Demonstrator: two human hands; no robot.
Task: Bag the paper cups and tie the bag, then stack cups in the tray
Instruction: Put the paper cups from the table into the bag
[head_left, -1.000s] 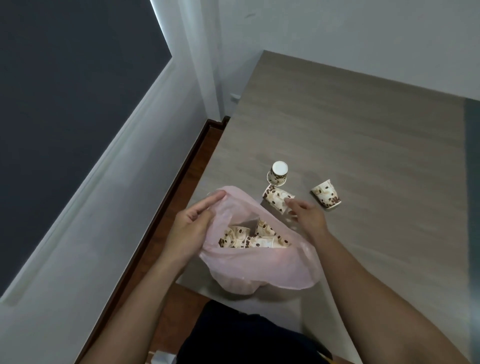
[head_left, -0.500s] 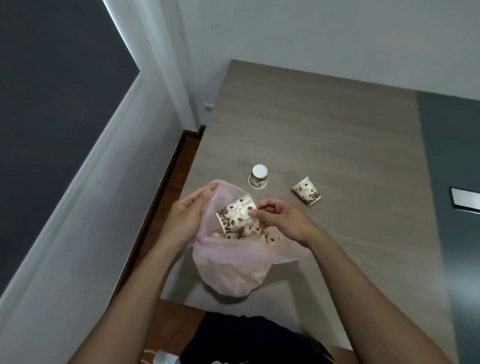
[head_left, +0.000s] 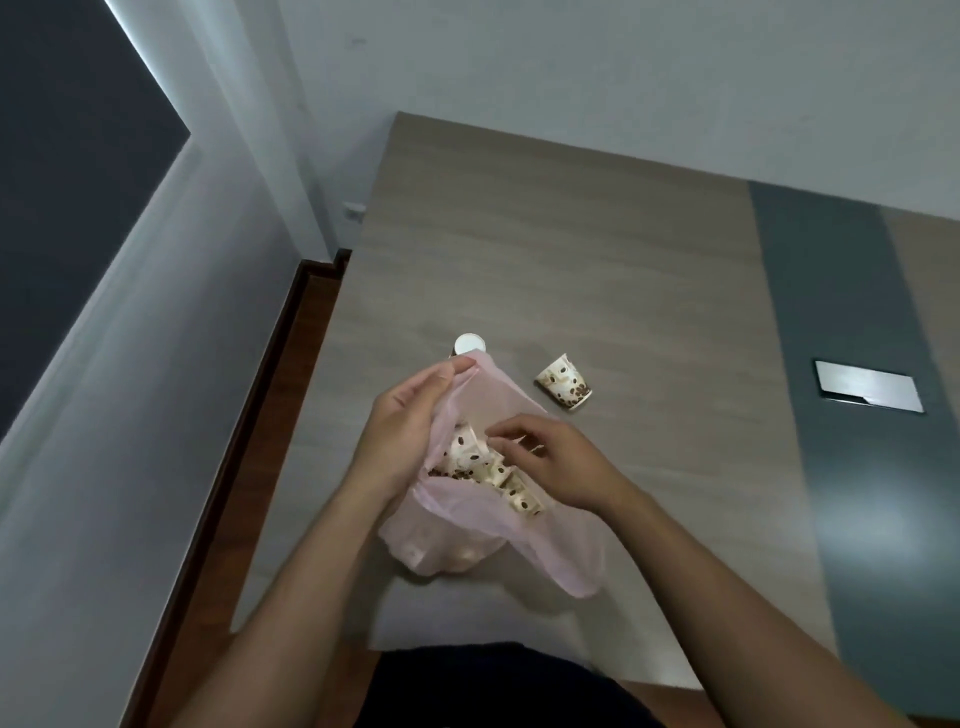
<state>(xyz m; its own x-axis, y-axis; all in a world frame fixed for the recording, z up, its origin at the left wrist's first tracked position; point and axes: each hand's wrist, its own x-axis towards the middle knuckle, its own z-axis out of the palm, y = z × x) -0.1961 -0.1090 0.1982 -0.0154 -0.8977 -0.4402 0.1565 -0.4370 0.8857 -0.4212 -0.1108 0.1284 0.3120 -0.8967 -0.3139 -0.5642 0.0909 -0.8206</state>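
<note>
A thin pink plastic bag (head_left: 467, 545) sits near the front edge of the table, its mouth open, with several bean-print paper cups (head_left: 511, 480) inside. My left hand (head_left: 410, 421) pinches the bag's far rim and holds it up. My right hand (head_left: 556, 462) is lowered into the mouth, fingertips pinched on a paper cup (head_left: 464, 448) that rests among the others. Beyond the bag, an upside-down cup (head_left: 469, 344) stands half hidden by the rim. Another cup (head_left: 564, 387) lies on its side to the right. No tray is in view.
The wooden table (head_left: 597, 249) runs back to a white wall. A dark grey strip (head_left: 841, 322) on its right side carries a flat silver plate (head_left: 867, 393). The table's left edge drops to a brown floor (head_left: 249, 467) beside the wall.
My right hand picked up the cup nearest the bag, carried it over the mouth and has lowered it inside. My left hand has lifted the rim higher, partly covering the upside-down cup.
</note>
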